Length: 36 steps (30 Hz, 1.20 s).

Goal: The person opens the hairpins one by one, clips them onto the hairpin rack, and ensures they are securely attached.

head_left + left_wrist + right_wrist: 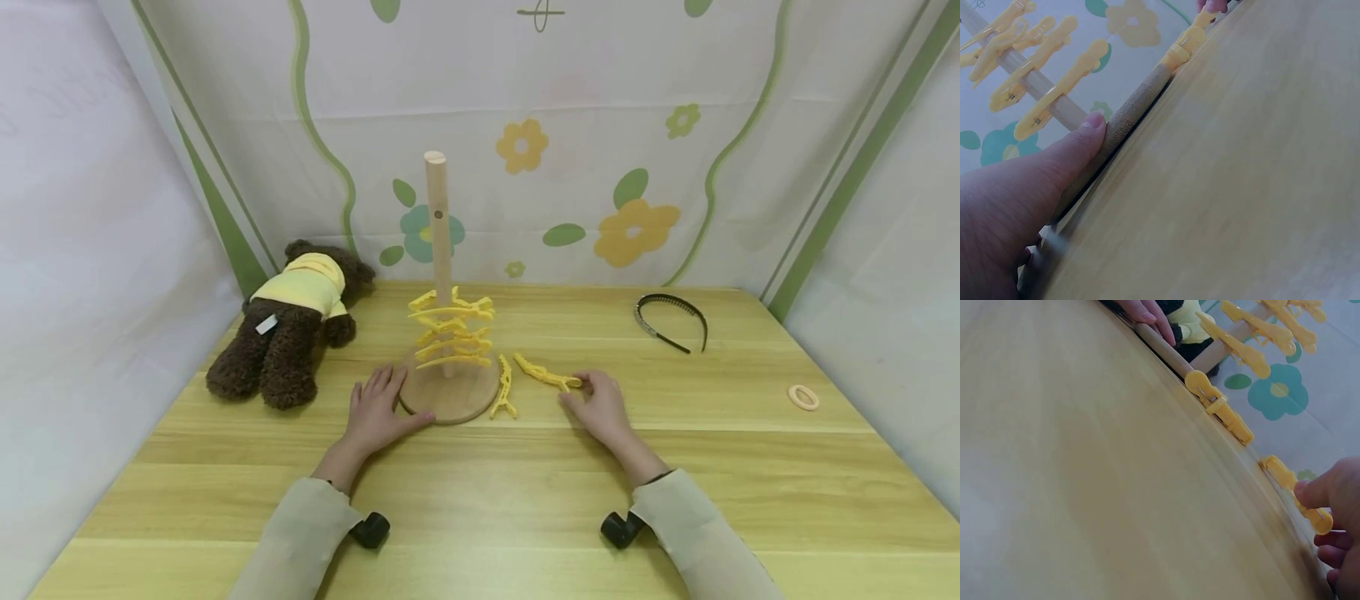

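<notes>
A wooden stand has a round base (pixel 452 403) and an upright post (pixel 439 250). Several yellow hair clips (pixel 453 343) sit around the lower part of the post, one above another. With fingers spread, my left hand (pixel 377 410) rests along the left side of the base, thumb on its front rim in the left wrist view. My right hand (pixel 602 408) pinches one end of a yellow hair clip (pixel 1285 477), which lies low over the table. Between that clip and the base lies another yellow hair clip (pixel 504 387), close to the base's right edge.
A brown teddy bear (pixel 296 325) in a yellow shirt lies at the back left of the wooden table (pixel 495 517). At the back right is a black headband (pixel 672 321), and a small pale ring (pixel 803 397) lies near the right edge. Printed cloth (pixel 570 108) hangs behind.
</notes>
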Available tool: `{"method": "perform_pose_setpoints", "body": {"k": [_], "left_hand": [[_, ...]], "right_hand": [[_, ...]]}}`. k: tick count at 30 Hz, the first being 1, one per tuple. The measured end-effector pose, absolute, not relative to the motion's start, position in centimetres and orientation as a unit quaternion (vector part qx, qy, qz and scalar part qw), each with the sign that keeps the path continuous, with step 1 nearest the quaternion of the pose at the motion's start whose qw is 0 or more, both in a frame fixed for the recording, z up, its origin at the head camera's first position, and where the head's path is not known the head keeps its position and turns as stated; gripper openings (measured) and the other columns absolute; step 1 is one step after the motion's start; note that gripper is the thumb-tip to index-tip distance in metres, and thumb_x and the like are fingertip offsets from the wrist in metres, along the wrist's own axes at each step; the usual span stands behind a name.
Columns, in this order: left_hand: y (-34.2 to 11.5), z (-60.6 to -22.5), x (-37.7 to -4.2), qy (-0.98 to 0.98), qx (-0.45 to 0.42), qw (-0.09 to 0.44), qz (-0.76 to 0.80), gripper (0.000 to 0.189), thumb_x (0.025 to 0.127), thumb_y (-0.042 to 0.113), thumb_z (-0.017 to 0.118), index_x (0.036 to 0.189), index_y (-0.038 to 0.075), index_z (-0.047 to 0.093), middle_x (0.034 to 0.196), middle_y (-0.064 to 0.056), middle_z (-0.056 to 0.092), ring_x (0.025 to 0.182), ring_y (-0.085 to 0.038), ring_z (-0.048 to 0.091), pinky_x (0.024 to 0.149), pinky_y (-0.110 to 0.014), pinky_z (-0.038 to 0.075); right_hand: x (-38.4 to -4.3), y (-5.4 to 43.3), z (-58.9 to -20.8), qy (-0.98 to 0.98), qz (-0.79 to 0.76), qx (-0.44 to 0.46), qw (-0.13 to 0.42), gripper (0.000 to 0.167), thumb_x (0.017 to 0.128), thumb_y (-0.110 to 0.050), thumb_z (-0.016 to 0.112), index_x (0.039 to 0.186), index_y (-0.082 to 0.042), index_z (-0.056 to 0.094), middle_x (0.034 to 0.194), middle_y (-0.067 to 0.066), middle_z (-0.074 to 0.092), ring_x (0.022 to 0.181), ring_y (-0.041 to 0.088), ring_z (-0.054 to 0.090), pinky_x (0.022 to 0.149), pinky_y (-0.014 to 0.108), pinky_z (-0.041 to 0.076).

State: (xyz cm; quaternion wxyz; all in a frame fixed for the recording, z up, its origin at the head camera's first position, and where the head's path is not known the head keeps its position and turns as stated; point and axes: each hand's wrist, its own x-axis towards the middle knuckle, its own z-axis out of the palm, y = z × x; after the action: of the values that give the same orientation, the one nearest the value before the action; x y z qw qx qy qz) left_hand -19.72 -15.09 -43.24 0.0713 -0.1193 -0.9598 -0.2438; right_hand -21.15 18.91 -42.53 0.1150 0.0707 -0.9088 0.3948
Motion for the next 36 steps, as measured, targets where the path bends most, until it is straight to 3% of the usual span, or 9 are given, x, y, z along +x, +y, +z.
{"method": "perform_pose_setpoints", "body": {"k": [12,21,28,36], "left_hand": [[-15.0,-43.1,-19.7,-0.960,-0.120,0.072,-0.241,0.095,0.067,0.068,0.052,0.136,0.007,0.028,0.135,-0.023,0.024,0.123,-0.038,0.016,0.093,-0.057,0.005],[-15.1,-43.3,-19.8,-0.960,-0.119,0.072,-0.245,0.097,0.066,0.070,0.050,0.137,0.008,0.027,0.136,-0.022,0.023,0.124,-0.038,0.015,0.093,-0.057,0.004],[-15.2,-43.3,-19.7,-0.959,-0.120,0.075,-0.247,0.096,0.066,0.070,0.050,0.136,0.008,0.028,0.135,-0.022,0.024,0.123,-0.038,0.016,0.093,-0.057,0.004],[-15.2,-43.3,-19.8,-0.960,-0.120,0.071,-0.245,0.096,0.066,0.069,0.051,0.136,0.008,0.027,0.136,-0.022,0.023,0.124,-0.038,0.015,0.093,-0.057,0.004]], "right_hand": [[-21.9,21.3,-41.9,-0.875,0.481,0.051,0.036,0.044,0.080,-0.009,0.062,0.117,0.007,0.045,0.101,0.020,0.053,0.090,0.030,0.051,0.076,0.039,0.043],[-22.1,23.0,-40.2,-0.886,0.452,0.101,0.024,0.039,0.086,-0.015,0.055,0.118,0.005,0.048,0.102,0.020,0.055,0.089,0.029,0.055,0.073,0.035,0.046],[-22.6,24.0,-36.9,-0.889,0.408,0.177,0.106,0.029,0.086,-0.010,0.055,0.110,0.006,0.054,0.087,0.015,0.057,0.077,0.023,0.054,0.062,0.026,0.046],[-23.0,22.4,-31.9,-0.863,0.409,0.211,0.208,0.021,0.081,-0.002,0.059,0.099,0.008,0.060,0.084,0.016,0.060,0.076,0.009,0.051,0.068,0.013,0.040]]}}
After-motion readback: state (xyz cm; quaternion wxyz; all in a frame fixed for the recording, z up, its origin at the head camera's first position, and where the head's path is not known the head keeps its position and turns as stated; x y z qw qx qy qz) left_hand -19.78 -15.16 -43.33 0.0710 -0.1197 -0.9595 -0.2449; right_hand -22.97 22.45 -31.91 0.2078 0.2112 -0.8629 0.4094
